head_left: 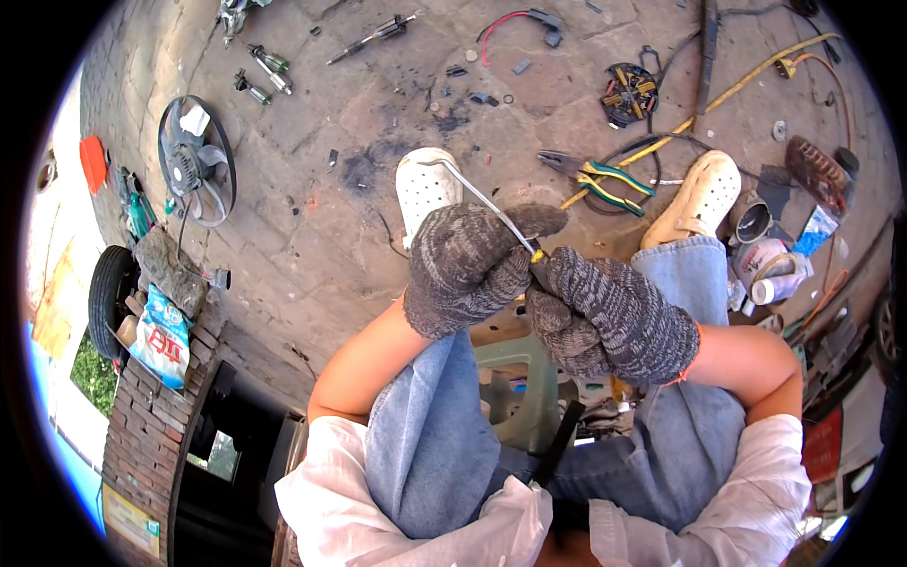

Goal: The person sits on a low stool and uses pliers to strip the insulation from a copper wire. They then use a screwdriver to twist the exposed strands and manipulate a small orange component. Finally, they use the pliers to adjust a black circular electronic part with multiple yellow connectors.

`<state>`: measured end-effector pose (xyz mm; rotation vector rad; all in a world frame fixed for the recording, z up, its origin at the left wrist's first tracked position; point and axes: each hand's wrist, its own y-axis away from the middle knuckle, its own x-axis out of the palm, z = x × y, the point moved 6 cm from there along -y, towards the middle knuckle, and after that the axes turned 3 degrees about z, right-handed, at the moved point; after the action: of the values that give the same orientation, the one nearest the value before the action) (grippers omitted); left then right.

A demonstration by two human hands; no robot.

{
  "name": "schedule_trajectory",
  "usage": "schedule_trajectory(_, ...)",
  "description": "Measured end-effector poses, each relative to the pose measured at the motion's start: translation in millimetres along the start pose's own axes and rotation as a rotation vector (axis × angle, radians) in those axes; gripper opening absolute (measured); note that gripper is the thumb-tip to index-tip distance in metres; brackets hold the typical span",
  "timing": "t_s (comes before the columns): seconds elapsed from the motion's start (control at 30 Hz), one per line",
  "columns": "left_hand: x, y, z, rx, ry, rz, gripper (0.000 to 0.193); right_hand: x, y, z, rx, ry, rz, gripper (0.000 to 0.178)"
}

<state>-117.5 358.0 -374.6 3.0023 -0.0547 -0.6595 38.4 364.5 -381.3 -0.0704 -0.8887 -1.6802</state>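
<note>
Both of my hands wear grey knitted gloves and meet above my knees. My right hand (614,317) is closed around the dark handle of a hook tool (487,200), a thin metal shaft with a bent tip and a yellow collar. The shaft slants up to the left, its tip above my left shoe. My left hand (465,269) lies behind the shaft, against the right hand. Its lower fingers are curled in and one finger stretches right; whatever they hold is hidden. Beyond my right hand, green-and-yellow-handled pliers (600,180) lie on the ground.
A green plastic stool (515,378) stands between my legs. Around lie a round brush plate (630,94), a yellow rod (732,90), a motor armature (373,40), a wheel-shaped fan part (194,161), cans (753,217) and a tyre (109,298). Cables run across the paving at right.
</note>
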Motion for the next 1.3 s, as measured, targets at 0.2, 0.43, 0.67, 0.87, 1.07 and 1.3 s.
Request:
schedule_trajectory(0.2,26,2,12,-0.551,0.651,0.191,0.023,-18,3,-26,0.191,-0.525,0.050,0.036)
schedule_trajectory(0.43,24,1,8,-0.680,0.767,0.205,0.025,-55,13,25,0.028,-0.435,-0.449,0.040)
schedule_trajectory(0.67,25,2,6,-0.633,0.661,0.232,0.025,-64,-1,37,-0.107,0.110,-0.506,0.039)
schedule_trajectory(0.87,31,13,11,-0.768,0.758,0.170,0.023,-63,1,33,-0.188,0.388,-0.591,0.041)
schedule_trajectory(1.07,36,21,14,-0.853,0.804,0.217,0.020,-60,-1,40,-0.281,0.556,-0.509,0.039)
schedule_trajectory(1.3,34,18,6,-0.538,0.510,0.339,0.025,-37,1,43,-0.396,1.022,-0.394,0.034)
